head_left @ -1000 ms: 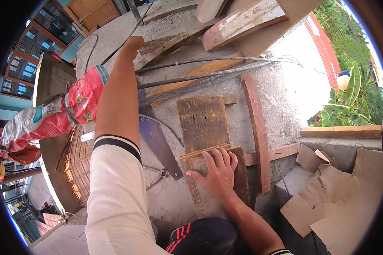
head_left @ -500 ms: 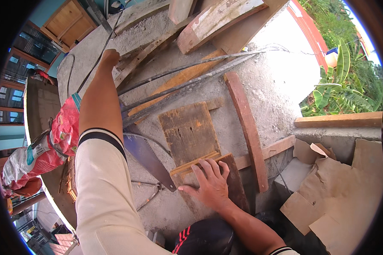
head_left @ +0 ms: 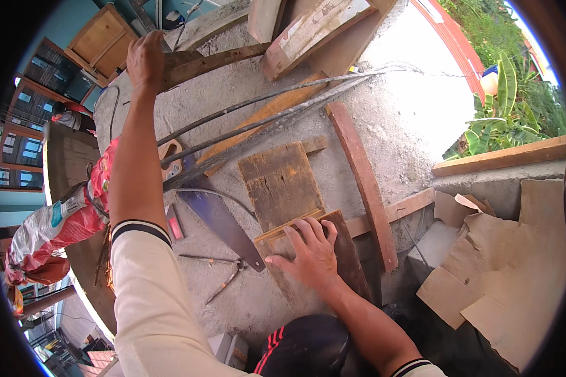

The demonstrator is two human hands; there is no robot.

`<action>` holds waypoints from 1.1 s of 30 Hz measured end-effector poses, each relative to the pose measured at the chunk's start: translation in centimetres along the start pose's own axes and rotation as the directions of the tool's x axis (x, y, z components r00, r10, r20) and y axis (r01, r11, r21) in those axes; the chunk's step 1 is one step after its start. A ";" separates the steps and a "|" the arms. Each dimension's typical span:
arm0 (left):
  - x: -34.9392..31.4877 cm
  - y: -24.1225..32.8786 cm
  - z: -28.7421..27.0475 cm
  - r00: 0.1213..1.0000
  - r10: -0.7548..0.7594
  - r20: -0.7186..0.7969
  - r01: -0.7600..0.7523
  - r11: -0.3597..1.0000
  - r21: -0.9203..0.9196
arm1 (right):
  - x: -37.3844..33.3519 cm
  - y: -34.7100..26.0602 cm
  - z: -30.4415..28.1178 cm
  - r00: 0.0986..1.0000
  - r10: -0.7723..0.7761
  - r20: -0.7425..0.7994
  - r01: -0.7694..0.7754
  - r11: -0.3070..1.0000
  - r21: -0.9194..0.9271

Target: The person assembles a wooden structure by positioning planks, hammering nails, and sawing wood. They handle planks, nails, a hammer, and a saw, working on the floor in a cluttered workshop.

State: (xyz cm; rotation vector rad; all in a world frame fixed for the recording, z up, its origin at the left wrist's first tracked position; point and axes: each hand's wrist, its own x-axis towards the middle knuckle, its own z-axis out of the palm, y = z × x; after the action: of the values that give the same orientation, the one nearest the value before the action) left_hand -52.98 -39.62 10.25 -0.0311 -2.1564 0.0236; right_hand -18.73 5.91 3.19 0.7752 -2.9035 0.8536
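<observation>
My left hand (head_left: 146, 60) reaches far forward on the left, its fingers closed around the near end of a rough wooden strip (head_left: 217, 61). The strip's other end lies by a thick wooden beam. Nearer to me, my right hand (head_left: 311, 251) is curved over a short wooden board (head_left: 277, 242), thumb on its left and fingers across its far edge. A dark board (head_left: 346, 257) stands beside it, and a worn wooden panel (head_left: 282, 188) lies just beyond. A handsaw (head_left: 223, 226) lies left of the panel, with pincers (head_left: 236, 273) nearer to me.
Black cables (head_left: 245, 129) cross over a plank. A reddish wooden bar (head_left: 363, 188) lies to the right, with torn cardboard (head_left: 484, 270) further right. Thick beams (head_left: 314, 38) lie at the back. A red and white sack (head_left: 69, 226) sits at the left edge; another person (head_left: 75, 118) is beyond.
My left hand has moved left and away from me, and the wooden strip has swung with it. The saw's handle and the pincers have come into fuller view. My right hand stays on the board.
</observation>
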 end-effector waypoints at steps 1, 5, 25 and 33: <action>1.5 -0.2 -1.4 0.995 0.041 -0.091 -0.040 0.999 0.016 | 0.0 0.0 0.0 1.000 -0.004 -0.022 0.004 1.000 -0.001; 5.7 0.4 -8.0 0.932 0.084 -0.353 -0.088 0.996 0.004 | -0.5 0.0 0.1 0.999 -0.025 -0.043 0.025 1.000 0.007; -18.3 36.1 -34.9 0.700 0.266 0.663 0.714 -0.234 -0.660 | -32.5 -2.0 -8.7 0.608 0.699 -0.378 -0.352 0.663 0.661; -27.8 48.7 -43.3 0.384 0.517 0.765 0.908 -0.063 -0.414 | -54.2 -3.9 -12.1 0.727 0.595 -0.344 -0.639 0.769 -0.020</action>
State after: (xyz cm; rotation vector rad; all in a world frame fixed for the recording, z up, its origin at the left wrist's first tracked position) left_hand -0.91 8.38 9.62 -0.5263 -2.4410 -2.6363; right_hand 29.21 34.01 7.25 -0.3701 -2.8678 0.6931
